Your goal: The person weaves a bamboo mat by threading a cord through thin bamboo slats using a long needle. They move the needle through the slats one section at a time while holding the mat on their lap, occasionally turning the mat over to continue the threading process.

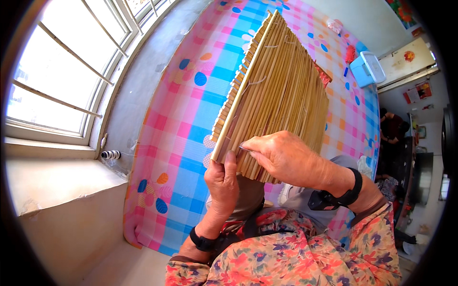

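Note:
A panel of tan plant stalks (276,90), laid side by side and stitched with white thread, slants across my lap. It has a second layer of stalks whose ends show along the left edge. My left hand (223,186) grips its lower left corner, the thumb lying on the top face and the fingers mostly hidden beneath. Just right of that thumb, my right hand (291,159) pinches a thin metal needle (244,148) against the stalks. Whether thread runs through the needle cannot be made out.
A checked pink and blue sheet (179,157) spreads under the panel. On the window ledge at left lies a thread spool (110,155). Far right stand a blue bin (365,71) with a pale lid and a red duster (350,54). Another person (393,126) is beyond the sheet's right edge.

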`<state>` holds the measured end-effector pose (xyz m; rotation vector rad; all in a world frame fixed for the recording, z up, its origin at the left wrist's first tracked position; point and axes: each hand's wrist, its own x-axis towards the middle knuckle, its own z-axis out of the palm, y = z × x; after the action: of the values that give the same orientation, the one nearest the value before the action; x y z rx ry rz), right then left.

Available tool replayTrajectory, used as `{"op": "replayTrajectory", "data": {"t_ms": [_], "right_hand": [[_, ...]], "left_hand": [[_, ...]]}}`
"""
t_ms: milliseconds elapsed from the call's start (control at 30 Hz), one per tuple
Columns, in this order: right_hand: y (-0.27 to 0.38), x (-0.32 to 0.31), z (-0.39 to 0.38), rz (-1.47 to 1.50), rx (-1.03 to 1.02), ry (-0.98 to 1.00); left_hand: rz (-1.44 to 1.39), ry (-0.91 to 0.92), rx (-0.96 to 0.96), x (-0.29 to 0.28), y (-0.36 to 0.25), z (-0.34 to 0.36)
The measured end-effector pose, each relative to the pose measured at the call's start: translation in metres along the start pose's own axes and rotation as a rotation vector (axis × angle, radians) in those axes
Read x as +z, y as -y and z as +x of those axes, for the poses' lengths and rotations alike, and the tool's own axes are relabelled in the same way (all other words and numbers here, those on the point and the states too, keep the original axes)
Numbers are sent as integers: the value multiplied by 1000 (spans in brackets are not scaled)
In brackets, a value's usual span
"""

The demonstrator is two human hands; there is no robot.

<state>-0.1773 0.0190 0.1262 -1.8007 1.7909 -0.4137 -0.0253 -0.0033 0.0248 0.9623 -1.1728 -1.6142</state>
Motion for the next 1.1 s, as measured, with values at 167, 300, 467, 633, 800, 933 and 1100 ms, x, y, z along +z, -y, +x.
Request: {"op": "replayTrajectory", "data": {"t_ms": [167, 300, 467, 633, 800, 933, 1100], "right_hand": [[12, -13, 2, -120, 34, 96], [12, -17, 4, -119, 36, 113], [8, -15, 3, -55, 64, 80], [11, -14, -9, -72, 12, -65], [12, -16, -23, -180, 48, -35], [16, -21, -32, -264, 20, -47], [19, -36, -65, -106, 44, -133]], "left_hand": [[43, 6, 52, 5, 2, -4], [54, 35, 90, 4, 4, -2], [-41, 21, 37, 7, 3, -1], [-46, 93, -34, 0, -6, -2], [109, 167, -9, -2, -10, -1], [196, 184, 74, -1, -6, -9], [293, 188, 469, 17, -10, -9]]}}
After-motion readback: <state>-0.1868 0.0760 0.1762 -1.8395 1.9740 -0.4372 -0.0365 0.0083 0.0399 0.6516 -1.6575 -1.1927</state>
